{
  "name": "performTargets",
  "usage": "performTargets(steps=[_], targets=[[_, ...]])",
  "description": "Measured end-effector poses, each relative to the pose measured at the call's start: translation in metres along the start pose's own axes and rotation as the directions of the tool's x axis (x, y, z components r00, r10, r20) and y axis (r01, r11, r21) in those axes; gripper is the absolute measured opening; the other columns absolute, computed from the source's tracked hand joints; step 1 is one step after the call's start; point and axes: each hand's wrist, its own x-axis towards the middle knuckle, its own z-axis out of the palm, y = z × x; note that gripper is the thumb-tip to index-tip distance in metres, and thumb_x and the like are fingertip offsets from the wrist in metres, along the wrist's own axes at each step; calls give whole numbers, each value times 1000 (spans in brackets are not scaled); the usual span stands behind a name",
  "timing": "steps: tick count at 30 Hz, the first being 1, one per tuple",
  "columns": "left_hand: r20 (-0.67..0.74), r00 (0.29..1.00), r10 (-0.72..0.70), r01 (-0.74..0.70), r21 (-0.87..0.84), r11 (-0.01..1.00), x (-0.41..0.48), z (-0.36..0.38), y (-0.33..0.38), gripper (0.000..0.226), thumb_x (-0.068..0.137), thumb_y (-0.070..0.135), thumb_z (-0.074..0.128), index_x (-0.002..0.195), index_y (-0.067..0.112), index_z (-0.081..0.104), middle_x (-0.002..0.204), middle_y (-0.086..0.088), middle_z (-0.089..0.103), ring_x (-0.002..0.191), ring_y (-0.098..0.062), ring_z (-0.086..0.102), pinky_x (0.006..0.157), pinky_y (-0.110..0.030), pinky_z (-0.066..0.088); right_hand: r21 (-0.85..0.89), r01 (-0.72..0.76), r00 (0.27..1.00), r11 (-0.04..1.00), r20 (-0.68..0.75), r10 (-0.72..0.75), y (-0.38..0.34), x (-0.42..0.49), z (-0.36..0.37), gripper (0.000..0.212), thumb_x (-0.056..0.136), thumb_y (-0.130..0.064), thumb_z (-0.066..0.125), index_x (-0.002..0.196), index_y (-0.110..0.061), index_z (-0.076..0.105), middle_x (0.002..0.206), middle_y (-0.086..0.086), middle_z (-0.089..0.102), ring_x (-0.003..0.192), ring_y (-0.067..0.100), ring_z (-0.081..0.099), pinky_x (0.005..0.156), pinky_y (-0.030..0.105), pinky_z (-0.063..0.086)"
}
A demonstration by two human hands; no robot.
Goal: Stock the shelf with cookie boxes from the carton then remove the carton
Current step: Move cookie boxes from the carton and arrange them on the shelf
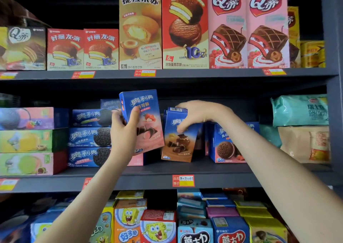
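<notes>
My left hand [123, 129] grips a blue and pink strawberry cookie box [146, 116] by its left edge, upright and slightly tilted, lifted above the middle shelf [213, 170]. Another pink box [137, 160] stands behind and below it. My right hand [194, 115] holds the top of a blue and brown chocolate cookie box [179, 140], which leans to the left with its bottom on the shelf. To the right stands a blue box with a round cookie picture [226, 144]. No carton is in view.
Stacked blue cookie boxes [89, 137] and pastel flat boxes [31, 140] fill the shelf's left part. Bagged snacks [300, 127] lie at the right by the shelf post [334, 94]. Pie boxes [185, 25] line the upper shelf, cartoon boxes [157, 228] the lower one.
</notes>
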Motion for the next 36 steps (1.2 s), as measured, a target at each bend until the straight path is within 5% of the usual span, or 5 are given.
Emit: performTargets(steps=[4, 11, 24, 29, 36], targets=[[31, 999, -33, 34, -24, 999, 0, -4, -4, 20, 87, 45, 61, 96, 28, 54, 99, 3, 70, 92, -15, 69, 87, -45, 54, 217, -2, 1000, 976, -20, 6, 3, 7, -1, 83, 69, -37, 81, 140, -29, 40, 131, -4, 54, 103, 12, 60, 93, 33, 49], [4, 997, -80, 80, -15, 997, 0, -4, -9, 25, 83, 49, 63, 94, 29, 54, 101, 1, 69, 93, -18, 68, 89, -50, 52, 343, -20, 997, 939, -64, 45, 10, 23, 18, 80, 72, -37, 80, 141, -26, 41, 150, -2, 35, 137, 15, 34, 104, 26, 32], [101, 993, -54, 54, -2, 999, -4, 21, -16, 23, 85, 48, 60, 92, 29, 50, 100, -3, 67, 93, -19, 66, 85, -42, 54, -77, -122, 992, 990, 3, 122, 34, 16, 3, 82, 72, -41, 79, 141, -34, 36, 131, -2, 54, 102, 17, 56, 84, 31, 47], [109, 994, -9, 5, 35, 999, -10, 32, -19, 27, 89, 40, 59, 103, 18, 50, 89, 4, 62, 67, 5, 63, 56, -7, 47, -237, -152, 980, 960, 92, 178, 28, 23, -5, 107, 68, -44, 79, 152, -32, 12, 145, 3, 43, 119, 23, 50, 92, 30, 43], [-29, 992, 122, -115, 184, 976, 0, 33, -19, 35, 86, 43, 61, 105, 15, 52, 107, -6, 52, 90, -17, 52, 79, -30, 43, -49, -129, 983, 990, 124, 134, 33, -3, -16, 85, 68, -30, 80, 138, -41, 33, 114, -6, 60, 92, 19, 66, 81, 38, 55]])
